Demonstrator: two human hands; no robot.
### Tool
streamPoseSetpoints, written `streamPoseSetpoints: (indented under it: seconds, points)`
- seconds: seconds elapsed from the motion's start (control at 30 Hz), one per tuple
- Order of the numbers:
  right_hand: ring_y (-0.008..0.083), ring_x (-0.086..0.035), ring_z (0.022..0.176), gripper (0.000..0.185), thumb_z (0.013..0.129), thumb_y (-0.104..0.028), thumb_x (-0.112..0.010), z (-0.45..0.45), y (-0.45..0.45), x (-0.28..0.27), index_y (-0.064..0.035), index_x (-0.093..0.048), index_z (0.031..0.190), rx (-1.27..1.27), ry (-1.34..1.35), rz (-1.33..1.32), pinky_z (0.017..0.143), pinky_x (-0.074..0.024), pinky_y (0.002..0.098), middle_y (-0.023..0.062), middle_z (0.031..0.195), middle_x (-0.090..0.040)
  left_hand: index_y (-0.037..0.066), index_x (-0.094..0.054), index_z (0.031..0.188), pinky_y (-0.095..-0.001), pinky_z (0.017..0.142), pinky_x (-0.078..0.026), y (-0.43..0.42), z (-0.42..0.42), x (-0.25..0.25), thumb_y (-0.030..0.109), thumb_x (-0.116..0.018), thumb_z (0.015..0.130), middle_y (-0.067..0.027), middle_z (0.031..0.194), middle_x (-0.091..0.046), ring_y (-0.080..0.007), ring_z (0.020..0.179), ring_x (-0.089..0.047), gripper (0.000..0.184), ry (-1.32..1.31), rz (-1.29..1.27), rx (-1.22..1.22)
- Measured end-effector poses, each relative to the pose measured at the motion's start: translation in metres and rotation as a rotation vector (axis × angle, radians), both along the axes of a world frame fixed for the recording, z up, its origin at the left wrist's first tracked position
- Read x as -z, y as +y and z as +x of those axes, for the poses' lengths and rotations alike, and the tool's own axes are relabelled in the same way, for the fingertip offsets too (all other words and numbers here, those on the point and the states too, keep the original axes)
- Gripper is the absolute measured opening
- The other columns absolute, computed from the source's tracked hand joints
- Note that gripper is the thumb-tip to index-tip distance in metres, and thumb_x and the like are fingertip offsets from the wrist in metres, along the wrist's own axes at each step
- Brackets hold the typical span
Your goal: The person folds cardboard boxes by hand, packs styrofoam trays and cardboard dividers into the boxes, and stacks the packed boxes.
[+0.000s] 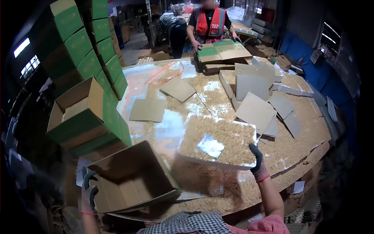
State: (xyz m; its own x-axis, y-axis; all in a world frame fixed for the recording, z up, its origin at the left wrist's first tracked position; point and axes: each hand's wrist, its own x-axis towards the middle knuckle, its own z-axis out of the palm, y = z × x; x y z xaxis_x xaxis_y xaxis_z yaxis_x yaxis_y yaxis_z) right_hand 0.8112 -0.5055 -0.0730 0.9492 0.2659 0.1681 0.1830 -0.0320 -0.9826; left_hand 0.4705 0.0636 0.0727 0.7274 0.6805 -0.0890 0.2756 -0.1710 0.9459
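You grip the right edge of a shallow, white-sided rectangular slab topped with tan grains in your gloved right hand, near the centre of the frame. A glossy printed card lies on its top. At lower left, the gloved fingers of your left hand are curled over the left side of an open brown cardboard box, which looks bare inside where its walls and floor show.

The step in hand appears to be handling the slab one-handed while steadying the box. Moving it well calls for a level, firm hold, since the card could slide or grains spill, and the box mouth needs to stay wide.

Flat grey-brown cardboard sheets lie right of centre on the grain-strewn table. At top centre, a co-worker in a red vest has both hands on a green-and-brown carton.
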Motion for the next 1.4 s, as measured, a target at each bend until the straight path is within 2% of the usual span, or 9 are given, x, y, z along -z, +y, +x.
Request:
streamPoseSetpoints:
  seconds: [0.07,0.17,0.5,0.57,0.7,0.77,1.07,1.2,1.4]
  points:
    - [0.0211,-0.052,0.12,0.04,0.096,-0.02,-0.048,-0.023,0.001,-0.072,0.0002,-0.05,0.13,-0.029,-0.341,-0.061,0.103,-0.0421,0.0361,0.0126,0.13,-0.055,0.005,-0.059,0.114,-0.0179,0.054,-0.034,0.004,0.009,0.011,-0.002,-0.045,0.07,0.0008,0.12,-0.051,-0.0038,0.069,-0.044,0.047,-0.09,0.058,0.074]
    - [0.0272,-0.057,0.114,0.043,0.092,-0.027,-0.053,-0.025,0.003,-0.131,-0.0031,-0.053,0.128,-0.069,0.523,0.736,0.1,-0.0451,0.0423,0.0135,0.124,-0.06,0.004,-0.059,0.113,-0.0181,0.055,-0.037,-0.011,0.041,0.013,0.005,-0.044,0.071,-0.0003,0.118,-0.054,-0.0047,0.07,-0.045,0.044,-0.202,0.129,0.164]
    - [0.0245,-0.054,0.119,0.05,0.089,-0.022,-0.064,-0.068,0.05,-0.253,0.0003,-0.05,0.131,-0.37,-0.577,-0.249,0.102,-0.0424,0.0392,0.0139,0.129,-0.055,-0.002,-0.047,0.134,-0.0168,0.084,-0.043,-0.12,0.12,-0.003,0.001,-0.048,0.074,-0.0084,0.141,-0.041,-0.0063,0.108,-0.048,0.059,-0.478,-0.155,0.313]
    - [0.023,-0.05,0.122,0.043,0.092,-0.012,-0.053,-0.054,0.046,-0.234,0.0002,-0.046,0.133,-0.452,-0.757,-0.276,0.104,-0.0399,0.0376,0.0138,0.132,-0.05,0.001,-0.035,0.142,-0.0125,0.055,-0.038,-0.106,0.124,0.022,-0.011,-0.041,0.075,-0.007,0.142,-0.041,-0.0004,0.072,-0.045,0.069,-0.579,-0.27,0.268]
    - [0.0235,-0.05,0.121,0.049,0.091,-0.015,-0.054,-0.066,0.064,-0.252,-0.0014,-0.042,0.137,-0.414,-0.19,-0.207,0.102,-0.0411,0.035,0.0141,0.132,-0.05,0.0,-0.035,0.142,-0.0156,0.068,-0.047,-0.09,0.131,0.039,-0.014,-0.041,0.072,-0.0053,0.14,-0.043,-0.0075,0.095,-0.054,0.072,-0.465,-0.064,0.172]
    - [0.0208,-0.051,0.119,0.059,0.091,-0.019,-0.055,-0.082,0.093,-0.278,-0.0028,-0.032,0.143,-0.417,0.193,-0.002,0.1,-0.0433,0.0326,0.0129,0.132,-0.049,-0.002,-0.044,0.135,-0.0287,0.108,-0.031,-0.101,0.13,0.031,-0.012,-0.042,0.071,-0.0155,0.145,-0.036,-0.0232,0.134,-0.035,0.065,-0.45,0.235,0.154]
    - [0.0173,-0.055,0.112,0.079,0.091,-0.029,-0.062,-0.066,0.177,-0.151,-0.0023,-0.014,0.148,-0.48,0.555,0.018,0.094,-0.0466,0.0268,0.0138,0.129,-0.05,-0.002,-0.051,0.127,-0.0339,0.116,-0.018,-0.097,0.112,0.02,-0.014,-0.043,0.066,-0.0157,0.14,-0.04,-0.0261,0.138,-0.029,0.063,-0.543,0.178,0.333]
    - [0.0165,-0.059,0.055,0.041,0.093,-0.043,-0.051,-0.041,0.211,-0.137,-0.003,-0.062,0.09,-0.463,0.313,-0.839,0.057,-0.0493,0.026,0.007,0.062,-0.058,-0.001,-0.051,0.128,-0.0323,0.108,-0.031,-0.067,0.088,0.048,0.027,-0.055,0.084,-0.0153,0.137,-0.045,-0.0262,0.127,-0.042,0.052,-0.533,0.178,0.341]
    - [0.0231,-0.068,0.087,0.031,0.07,-0.033,-0.076,-0.006,0.299,-0.086,-0.017,-0.075,0.097,-0.486,-0.934,-1.87,0.071,-0.0547,0.0396,0.0038,0.096,-0.071,-0.008,-0.039,0.135,-0.0321,0.107,-0.027,-0.052,0.083,0.054,0.045,-0.049,0.091,-0.0144,0.136,-0.045,-0.0226,0.126,-0.04,0.07,-0.459,0.277,0.355]
